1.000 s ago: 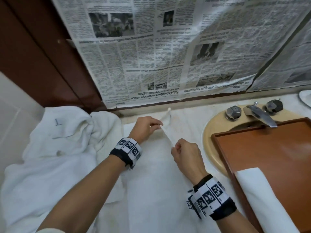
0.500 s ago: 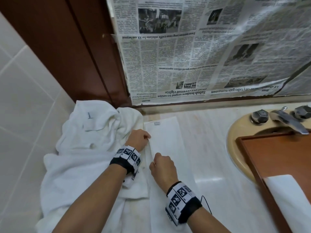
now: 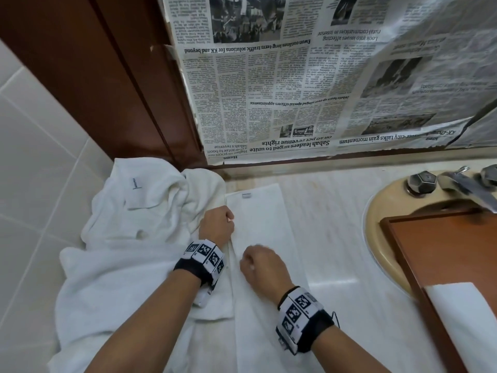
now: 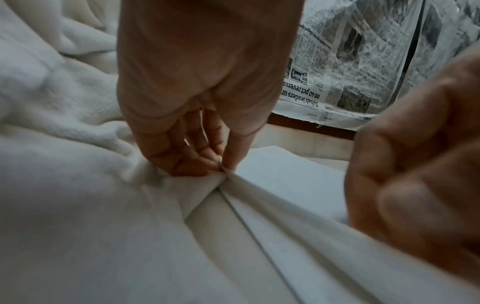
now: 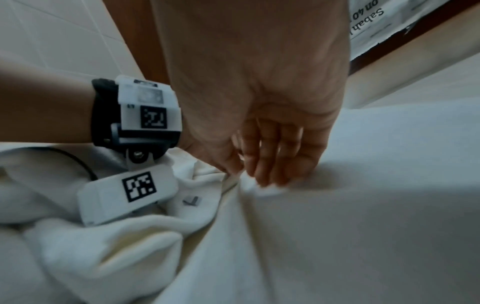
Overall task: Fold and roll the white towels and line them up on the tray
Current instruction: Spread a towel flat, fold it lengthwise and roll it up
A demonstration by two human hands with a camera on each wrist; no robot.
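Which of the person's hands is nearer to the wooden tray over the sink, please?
The right hand. It rests on the folded towel strip, on the side toward the tray; the left hand pinches the strip's far edge, beside the towel pile.

Towel pile (image 3: 113, 238) left, folded towel (image 3: 269, 238) centre, tray (image 3: 443, 265) right over sink (image 3: 382, 211)

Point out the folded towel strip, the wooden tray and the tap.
folded towel strip (image 3: 265, 211), head view: flat top surface, far half.
wooden tray (image 3: 441, 249), head view: bare floor near its far corner.
tap (image 3: 469, 188), head view: middle of the spout.
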